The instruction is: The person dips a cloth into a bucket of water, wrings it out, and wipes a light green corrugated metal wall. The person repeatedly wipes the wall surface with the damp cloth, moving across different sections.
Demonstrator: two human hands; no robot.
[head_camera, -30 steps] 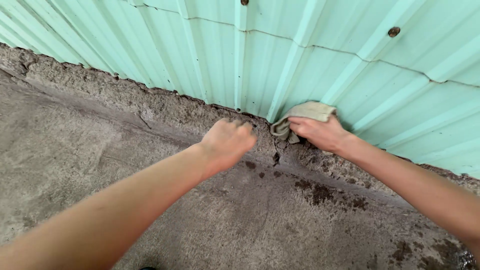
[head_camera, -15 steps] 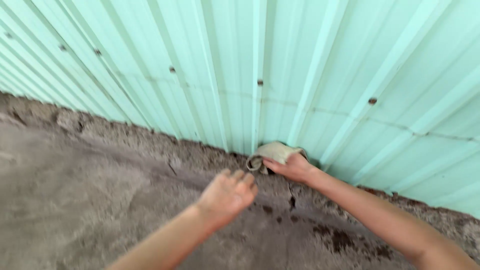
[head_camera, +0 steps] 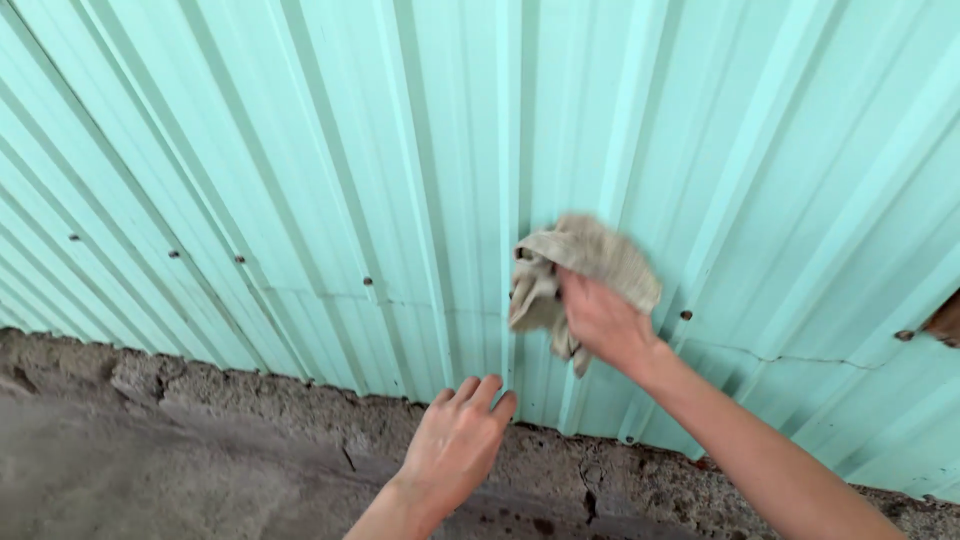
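- Head view, the surface: a pale green corrugated metal sheet wall point(head_camera: 300, 150) fills most of the frame, its ribs running upward and fanning out toward the top edge.
- Small dark screw heads dot the wall; one screw point(head_camera: 685, 315) sits just right of the person's right hand, and others form a row toward the wall's left edge.
- A thin, uneven seam crosses the sheets low on the wall, above its bottom edge.
- At the right edge of the wall, a small brown, rusty-looking patch point(head_camera: 945, 320) shows.
- The wall's bottom edge meets a rough grey concrete ledge point(head_camera: 200, 385), pitted and crumbly, with a dark crack near its right part.
- Below the ledge, a smoother grey concrete floor point(head_camera: 120, 480) takes the lower left corner, with dark spots near the bottom edge.
- Head view, the hands: the right hand point(head_camera: 600, 320) presses a crumpled beige cloth point(head_camera: 590, 260) flat against the wall near its middle, fingers closed over the fabric; part of the cloth hangs down left of the hand.
- The left hand point(head_camera: 455, 445) holds nothing, fingers loosely spread, fingertips at the wall's bottom edge just above the ledge.
- No containers appear in this view.
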